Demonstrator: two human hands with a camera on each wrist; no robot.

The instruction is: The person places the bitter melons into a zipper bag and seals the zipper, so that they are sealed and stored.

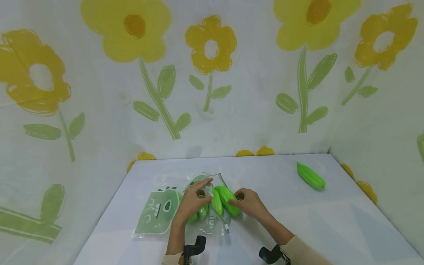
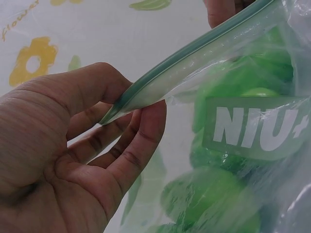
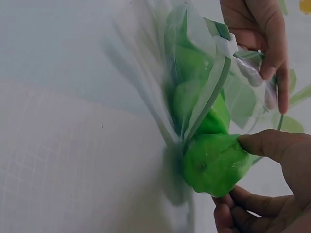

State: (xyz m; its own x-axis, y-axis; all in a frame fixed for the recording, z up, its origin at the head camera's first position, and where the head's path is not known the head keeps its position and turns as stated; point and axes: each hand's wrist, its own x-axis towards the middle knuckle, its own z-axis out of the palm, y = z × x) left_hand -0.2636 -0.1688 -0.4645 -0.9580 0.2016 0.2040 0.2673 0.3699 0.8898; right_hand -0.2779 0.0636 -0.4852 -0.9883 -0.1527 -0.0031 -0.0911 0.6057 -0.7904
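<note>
My left hand (image 1: 192, 201) pinches the green zip edge (image 2: 189, 57) of a clear zip bag (image 2: 180, 121) between thumb and fingers, keeping its mouth apart. Inside the bag lie several bright green, ridged vegetable-shaped pieces (image 2: 209, 199), seen through the plastic with white "NIU" lettering. My right hand (image 1: 250, 203) grips another green vegetable-shaped piece (image 3: 216, 165), thumb on top and fingers beneath, right at the bag's opening. A white slider (image 3: 226, 46) sits at one end of the zip strip.
A printed green bag with a cartoon face (image 1: 158, 211) lies flat to the left. At the back right, one more green ridged piece (image 1: 310, 176) rests on the white table (image 1: 281, 228). Flower-printed walls (image 1: 245, 95) stand behind and at both sides.
</note>
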